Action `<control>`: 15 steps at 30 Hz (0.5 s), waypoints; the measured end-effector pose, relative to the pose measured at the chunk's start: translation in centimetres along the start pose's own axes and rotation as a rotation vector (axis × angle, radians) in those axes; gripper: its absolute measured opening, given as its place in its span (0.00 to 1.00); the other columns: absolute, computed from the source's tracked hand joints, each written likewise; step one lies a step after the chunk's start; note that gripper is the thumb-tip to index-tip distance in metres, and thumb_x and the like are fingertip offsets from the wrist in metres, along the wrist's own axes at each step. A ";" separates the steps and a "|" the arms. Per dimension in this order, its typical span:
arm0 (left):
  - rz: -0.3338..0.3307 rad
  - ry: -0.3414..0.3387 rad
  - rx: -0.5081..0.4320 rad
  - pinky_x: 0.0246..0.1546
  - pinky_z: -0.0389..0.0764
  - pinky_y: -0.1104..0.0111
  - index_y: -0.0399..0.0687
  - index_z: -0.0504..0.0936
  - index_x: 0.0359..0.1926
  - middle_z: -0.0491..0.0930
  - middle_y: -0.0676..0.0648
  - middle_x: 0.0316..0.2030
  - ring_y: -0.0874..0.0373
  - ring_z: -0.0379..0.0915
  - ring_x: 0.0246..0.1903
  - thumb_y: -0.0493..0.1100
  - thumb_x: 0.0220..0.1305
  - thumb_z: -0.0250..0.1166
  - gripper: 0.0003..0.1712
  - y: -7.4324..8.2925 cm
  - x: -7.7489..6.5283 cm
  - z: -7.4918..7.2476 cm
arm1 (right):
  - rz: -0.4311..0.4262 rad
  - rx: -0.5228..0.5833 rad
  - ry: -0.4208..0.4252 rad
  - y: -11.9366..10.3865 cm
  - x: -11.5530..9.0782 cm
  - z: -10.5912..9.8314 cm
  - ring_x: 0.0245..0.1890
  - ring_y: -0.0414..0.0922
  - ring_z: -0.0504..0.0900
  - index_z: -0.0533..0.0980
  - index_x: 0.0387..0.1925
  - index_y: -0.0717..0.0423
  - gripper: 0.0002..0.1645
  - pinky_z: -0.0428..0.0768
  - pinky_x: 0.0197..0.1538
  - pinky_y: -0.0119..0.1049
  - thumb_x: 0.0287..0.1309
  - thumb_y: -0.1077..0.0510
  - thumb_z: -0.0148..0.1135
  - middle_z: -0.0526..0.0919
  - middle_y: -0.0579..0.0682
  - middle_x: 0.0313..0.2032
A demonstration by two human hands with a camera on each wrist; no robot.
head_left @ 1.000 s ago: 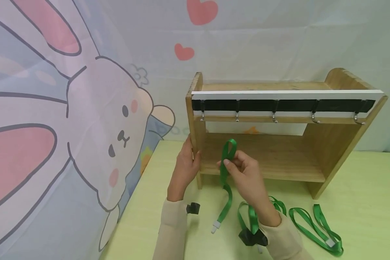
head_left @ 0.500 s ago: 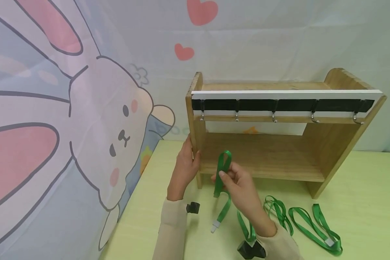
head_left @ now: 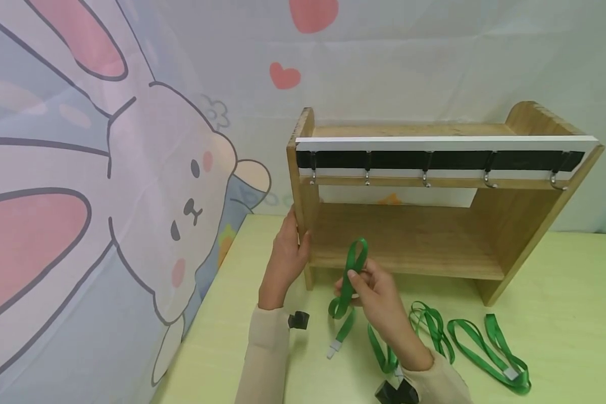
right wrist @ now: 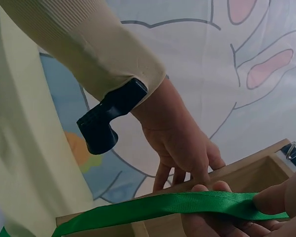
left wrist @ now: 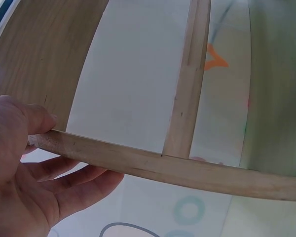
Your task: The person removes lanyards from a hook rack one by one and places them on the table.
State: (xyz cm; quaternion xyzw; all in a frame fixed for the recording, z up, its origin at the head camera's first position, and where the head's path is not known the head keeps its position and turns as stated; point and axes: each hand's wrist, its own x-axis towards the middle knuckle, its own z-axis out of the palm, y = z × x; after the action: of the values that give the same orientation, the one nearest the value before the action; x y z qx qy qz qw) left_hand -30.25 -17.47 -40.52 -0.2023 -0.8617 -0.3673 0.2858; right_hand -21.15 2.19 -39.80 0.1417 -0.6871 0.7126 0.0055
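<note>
My right hand (head_left: 381, 297) pinches a green lanyard (head_left: 347, 294) between thumb and fingers, in front of the shelf's lower board. The strap's folded loop stands up above the fingers, and its tail ends in a white clip (head_left: 334, 348) lower down. In the right wrist view the green strap (right wrist: 148, 208) stretches flat across the fingers, with the thumb on top. My left hand (head_left: 284, 258) grips the left side panel of a wooden shelf (head_left: 409, 235). The left wrist view shows the thumb on one side of the panel's edge (left wrist: 138, 160) and the fingers on the other.
Several metal hooks, one of them the middle hook (head_left: 426, 178), line a black strip (head_left: 454, 160) along the shelf's top front. More green lanyards lie on the pale table: one at right (head_left: 490, 353), one beside it (head_left: 436, 331), and one partly behind the right wrist (head_left: 381, 353).
My right hand has moved down and slightly left with the lanyard, whose lower strap now bends into a second loop below the fingers. The left hand stays on the side panel.
</note>
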 end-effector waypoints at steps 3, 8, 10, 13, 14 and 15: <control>-0.004 -0.001 0.003 0.56 0.77 0.46 0.25 0.51 0.75 0.68 0.26 0.63 0.34 0.72 0.59 0.33 0.73 0.56 0.37 0.0 -0.1 0.0 | 0.028 0.009 0.000 0.5 0.0 0.0 0.37 0.55 0.87 0.72 0.48 0.68 0.07 0.87 0.39 0.48 0.74 0.69 0.50 0.85 0.67 0.37; 0.005 0.002 0.004 0.56 0.77 0.45 0.24 0.51 0.74 0.68 0.26 0.62 0.33 0.72 0.59 0.33 0.73 0.57 0.36 0.0 -0.2 0.0 | 0.068 0.012 0.003 1.2 -0.1 0.1 0.34 0.52 0.87 0.73 0.49 0.67 0.07 0.87 0.39 0.49 0.74 0.68 0.51 0.84 0.66 0.36; 0.011 0.005 0.000 0.57 0.77 0.45 0.24 0.51 0.74 0.67 0.25 0.63 0.33 0.71 0.59 0.33 0.72 0.56 0.36 0.0 -0.2 0.0 | 0.077 0.008 0.013 1.3 -0.1 0.1 0.33 0.54 0.87 0.73 0.49 0.66 0.08 0.87 0.38 0.49 0.74 0.68 0.51 0.84 0.66 0.35; 0.013 0.006 -0.010 0.58 0.76 0.45 0.24 0.51 0.74 0.66 0.25 0.64 0.33 0.70 0.60 0.33 0.72 0.56 0.36 0.0 -0.1 0.0 | 0.082 0.002 0.029 1.8 0.0 0.2 0.31 0.57 0.87 0.73 0.48 0.67 0.07 0.87 0.36 0.47 0.74 0.68 0.51 0.84 0.66 0.34; 0.011 0.004 -0.011 0.59 0.75 0.45 0.25 0.51 0.74 0.66 0.26 0.64 0.33 0.70 0.61 0.33 0.73 0.56 0.36 -0.1 -0.1 0.0 | 0.083 -0.002 0.028 2.0 0.0 0.2 0.31 0.58 0.87 0.73 0.48 0.67 0.07 0.87 0.35 0.46 0.74 0.68 0.51 0.84 0.66 0.33; 0.009 0.001 -0.012 0.59 0.75 0.46 0.25 0.51 0.75 0.66 0.26 0.65 0.34 0.70 0.61 0.33 0.73 0.56 0.36 -0.1 -0.1 0.0 | 0.085 -0.004 0.027 2.2 0.1 0.3 0.31 0.59 0.87 0.74 0.48 0.67 0.07 0.87 0.34 0.46 0.74 0.68 0.52 0.84 0.64 0.32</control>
State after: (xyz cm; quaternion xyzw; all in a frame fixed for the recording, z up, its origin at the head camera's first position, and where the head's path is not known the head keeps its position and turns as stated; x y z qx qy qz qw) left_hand -30.22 -17.54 -40.60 -0.2075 -0.8583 -0.3716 0.2866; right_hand -21.63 1.79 -41.97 0.1025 -0.6939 0.7126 -0.0151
